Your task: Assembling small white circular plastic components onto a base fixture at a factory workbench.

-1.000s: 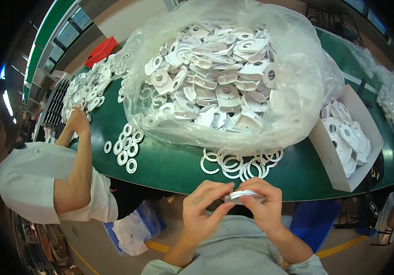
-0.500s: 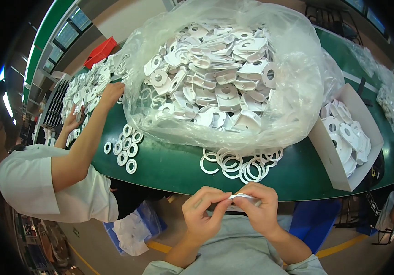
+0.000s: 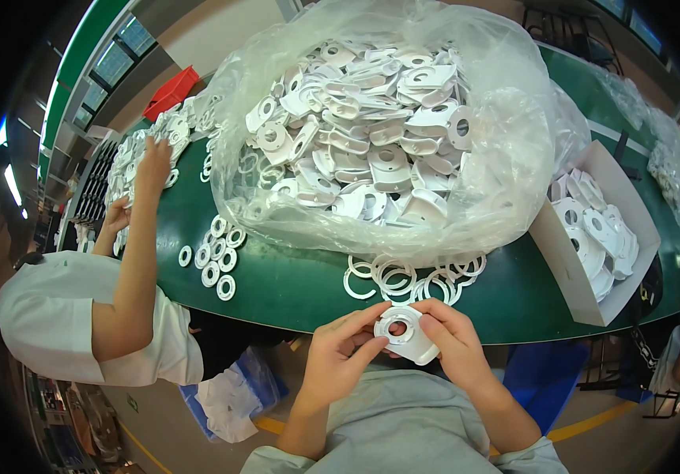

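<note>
Between my two hands, just off the table's near edge, is a white plastic housing part (image 3: 420, 345) with a round hole. Its ringed face is turned up toward me. My left hand (image 3: 342, 351) grips the ring side, thumb on the rim. On the opposite side my right hand (image 3: 455, 344) pinches the edge with its thumb on top. Just beyond my fingers lies a loose pile of thin white rings (image 3: 397, 276), overlapping one another. Whether a separate ring sits in the held part, I cannot tell.
A large clear plastic bag (image 3: 506, 182) heaped with white housings (image 3: 391, 167) fills the table's middle. At right stands a carton (image 3: 549, 257) of similar parts. Small thick rings (image 3: 210, 274) lie left. A co-worker's hand (image 3: 152, 170) is over another pile, near a red bin (image 3: 171, 92).
The held housing has tilted from edge-on to face-up, showing its hole, and my hands have moved slightly up toward the rings. The co-worker's raised hand has moved left.
</note>
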Available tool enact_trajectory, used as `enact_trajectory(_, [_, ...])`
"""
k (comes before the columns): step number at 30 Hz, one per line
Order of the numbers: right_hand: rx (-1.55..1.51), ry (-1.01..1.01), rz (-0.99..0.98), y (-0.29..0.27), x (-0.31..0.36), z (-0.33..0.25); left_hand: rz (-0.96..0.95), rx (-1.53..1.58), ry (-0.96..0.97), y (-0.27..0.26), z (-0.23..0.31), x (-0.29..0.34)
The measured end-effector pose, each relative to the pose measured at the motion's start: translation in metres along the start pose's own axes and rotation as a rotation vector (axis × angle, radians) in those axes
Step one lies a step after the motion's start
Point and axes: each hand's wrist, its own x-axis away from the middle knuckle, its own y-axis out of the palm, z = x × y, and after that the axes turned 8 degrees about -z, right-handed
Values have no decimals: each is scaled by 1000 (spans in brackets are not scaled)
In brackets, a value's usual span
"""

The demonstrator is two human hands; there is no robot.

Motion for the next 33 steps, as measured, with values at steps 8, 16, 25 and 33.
enact_trajectory(8, [139, 27, -38, 7, 6, -14, 53, 54, -34, 7, -12, -2])
enact_trajectory(16, [359, -107, 188, -9, 38, -37, -5, -302, 160, 3, 3, -13])
enact_trajectory(25, [990, -465, 857, -143, 69, -139, 284, -1315, 270, -40, 17, -143])
enact_trajectory(33, [744, -404, 637, -172, 71, -167, 156, -1098, 227, -51, 13, -164])
